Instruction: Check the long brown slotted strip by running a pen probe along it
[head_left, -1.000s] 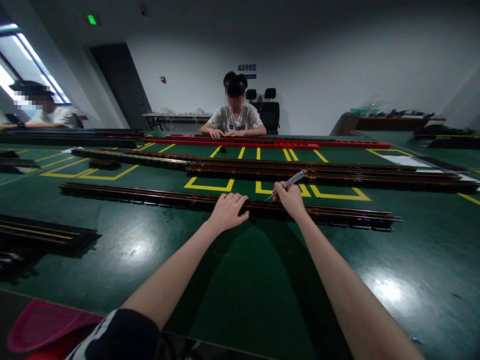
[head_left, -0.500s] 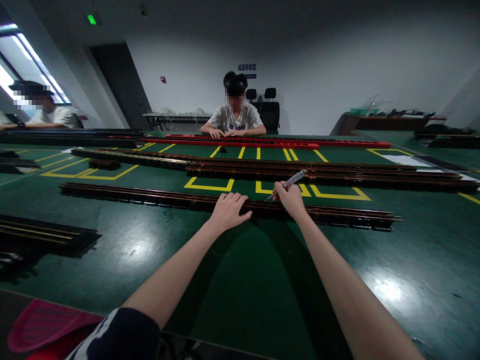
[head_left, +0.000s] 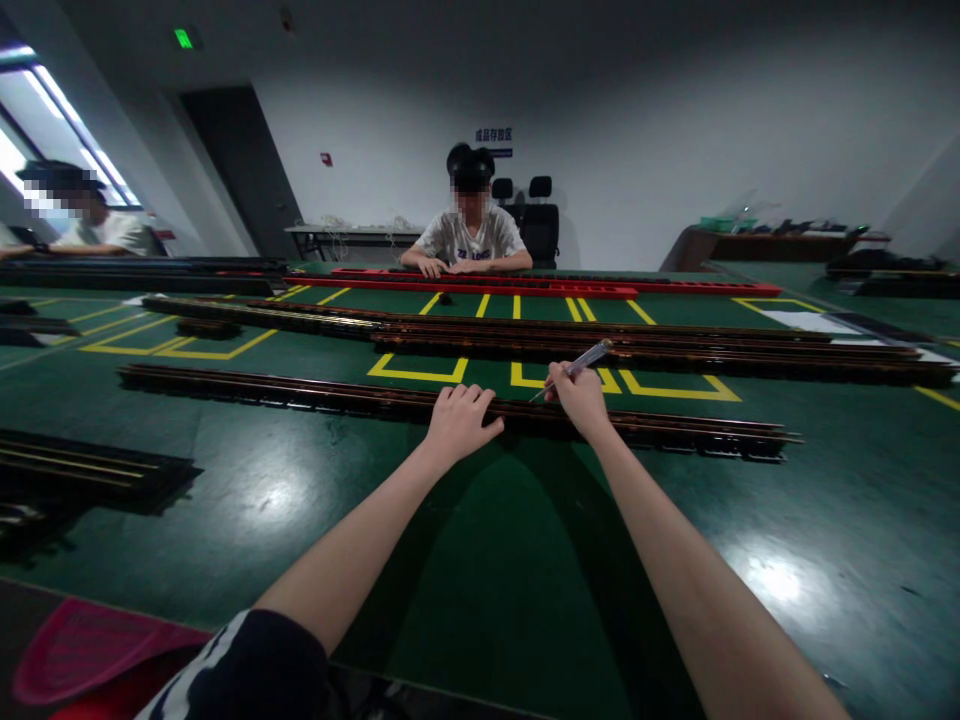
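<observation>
A long dark strip (head_left: 285, 390) with thin rail-like lines lies across the green table in front of me. My left hand (head_left: 460, 418) holds it near the middle, fingers over the top and thumb along the near side. To the right, my right hand (head_left: 581, 398) is closed round a thin screwdriver (head_left: 591, 356) with a clear handle. The tool is tilted, its slim metal tip pointing down and left at the strip between my hands. Whether the tip touches the strip I cannot tell.
More long dark strips (head_left: 645, 350) lie beyond mine, over yellow tape marks. Another bundle (head_left: 90, 468) is at the left. Across the table a person (head_left: 472, 240) works at a red rail (head_left: 697, 288). A pink chair (head_left: 90, 650) stands at lower left.
Almost nothing differs. My left forearm has shifted very slightly to the right; both hands keep their hold at the same spots.
</observation>
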